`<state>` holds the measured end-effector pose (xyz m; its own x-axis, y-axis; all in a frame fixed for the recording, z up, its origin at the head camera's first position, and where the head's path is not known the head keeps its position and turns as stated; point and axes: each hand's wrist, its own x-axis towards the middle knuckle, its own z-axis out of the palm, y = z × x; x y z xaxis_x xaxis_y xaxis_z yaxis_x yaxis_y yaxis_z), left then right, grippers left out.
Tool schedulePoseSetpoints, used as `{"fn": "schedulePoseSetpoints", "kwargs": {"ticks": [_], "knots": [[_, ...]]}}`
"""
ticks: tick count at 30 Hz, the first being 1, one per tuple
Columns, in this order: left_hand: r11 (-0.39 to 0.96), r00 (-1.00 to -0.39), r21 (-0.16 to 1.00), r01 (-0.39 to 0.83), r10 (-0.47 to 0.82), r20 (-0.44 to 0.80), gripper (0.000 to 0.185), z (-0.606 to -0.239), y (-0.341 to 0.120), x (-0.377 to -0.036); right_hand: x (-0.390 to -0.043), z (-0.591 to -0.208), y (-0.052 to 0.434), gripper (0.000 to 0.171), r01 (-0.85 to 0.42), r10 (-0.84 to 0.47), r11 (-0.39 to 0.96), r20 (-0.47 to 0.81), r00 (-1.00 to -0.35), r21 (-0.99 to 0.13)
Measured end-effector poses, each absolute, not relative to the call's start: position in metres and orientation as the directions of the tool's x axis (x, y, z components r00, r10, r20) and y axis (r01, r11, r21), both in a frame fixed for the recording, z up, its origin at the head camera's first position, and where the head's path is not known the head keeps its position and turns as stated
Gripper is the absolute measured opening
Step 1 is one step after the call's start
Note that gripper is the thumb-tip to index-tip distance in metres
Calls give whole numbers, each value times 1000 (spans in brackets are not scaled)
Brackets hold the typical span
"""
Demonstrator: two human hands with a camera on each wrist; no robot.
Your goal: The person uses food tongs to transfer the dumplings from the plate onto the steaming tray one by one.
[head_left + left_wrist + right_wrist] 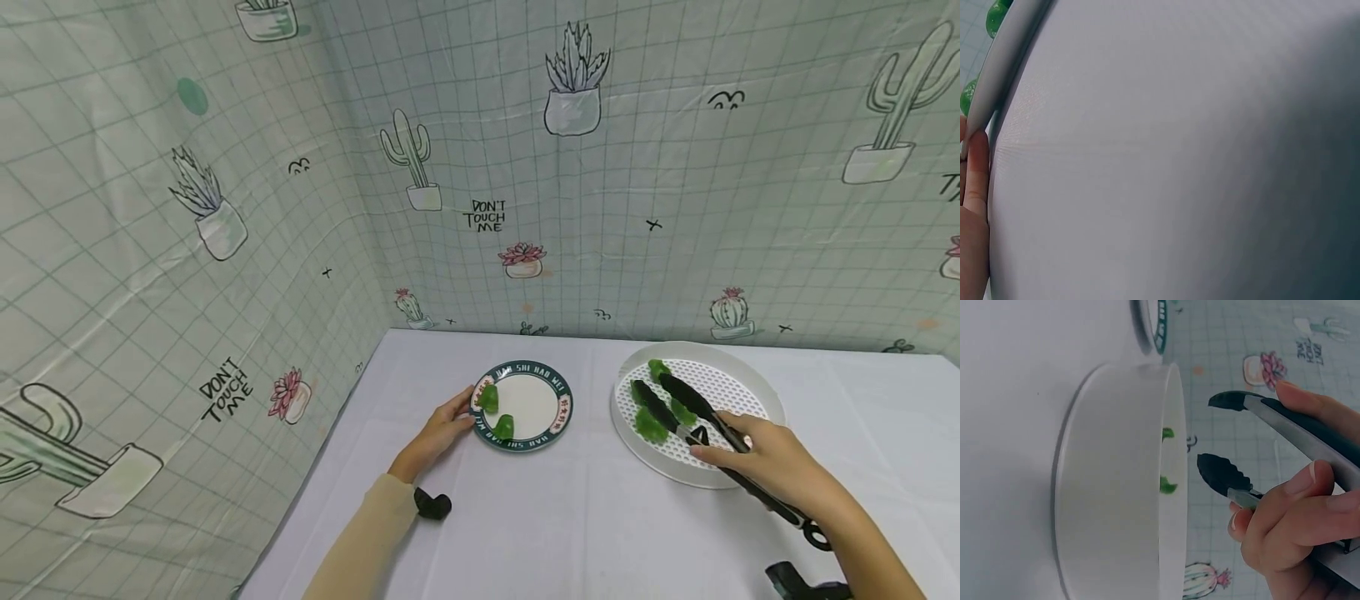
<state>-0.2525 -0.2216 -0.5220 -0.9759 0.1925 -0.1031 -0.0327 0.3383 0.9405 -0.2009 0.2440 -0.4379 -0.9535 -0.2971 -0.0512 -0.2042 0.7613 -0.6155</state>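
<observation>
My left hand [444,427] pinches the left rim of a round plate [522,445] with a dark green patterned border. Two glossy green pieces [504,427] lie on the plate's left side. In the left wrist view, a finger [978,165] is under the rim. My right hand [772,457] grips black-and-steel tongs [738,446], whose black tips are spread apart. They hang over a white round drainer [628,442] with a perforated base, and nothing is between the tips in the right wrist view. Several green pieces [649,427] lie in the drainer.
A white cloth [570,533] covers the table. Behind and to the left hangs a grid-patterned curtain [465,108] with cactus drawings. A black object [432,504] shows beside the left wrist, another [795,581] by the right forearm.
</observation>
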Motion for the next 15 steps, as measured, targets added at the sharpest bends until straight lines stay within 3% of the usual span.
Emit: {"fn": "schedulePoseSetpoints", "kwargs": {"ticks": [15], "knots": [[324,-984,945,-45,149,-98,61,-524,-205,-259,-220,-442,179,84,-308,-458,579,12,-889,-755]]}}
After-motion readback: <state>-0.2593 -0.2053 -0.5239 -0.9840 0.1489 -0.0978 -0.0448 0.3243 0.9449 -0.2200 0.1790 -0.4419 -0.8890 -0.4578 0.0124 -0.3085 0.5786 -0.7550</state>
